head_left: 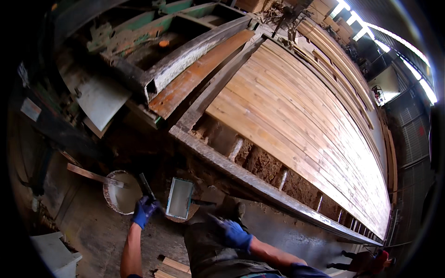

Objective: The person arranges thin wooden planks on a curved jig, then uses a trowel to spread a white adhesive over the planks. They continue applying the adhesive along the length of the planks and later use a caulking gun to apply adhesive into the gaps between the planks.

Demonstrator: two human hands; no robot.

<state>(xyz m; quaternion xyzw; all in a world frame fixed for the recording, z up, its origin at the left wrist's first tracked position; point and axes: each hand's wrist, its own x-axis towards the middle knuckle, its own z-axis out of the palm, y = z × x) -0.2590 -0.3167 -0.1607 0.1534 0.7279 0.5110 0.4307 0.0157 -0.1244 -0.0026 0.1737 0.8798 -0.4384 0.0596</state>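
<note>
My left hand (145, 212), in a blue glove, is closed on a narrow dark bar-like tool (147, 185) that points up beside the bucket; its exact kind is unclear. A round bucket (107, 197) of pale, glue-like liquid stands just left of it, a wooden stick (88, 173) across its rim. Between my hands lies a rectangular tray (180, 198) with a blue-green rim and a pale inside. A dark handle (204, 203) sticks out at its right side. My blue-gloved right hand (235, 235) is over my lap, blurred, with its fingers hard to make out.
A large panel of joined wood strips (296, 125) lies on a metal frame (218, 162) to the right. Green machinery (134, 23) and an orange-brown board (204, 72) are at the far left. Short wood pieces (174, 265) lie below. Another person (371, 262) is at lower right.
</note>
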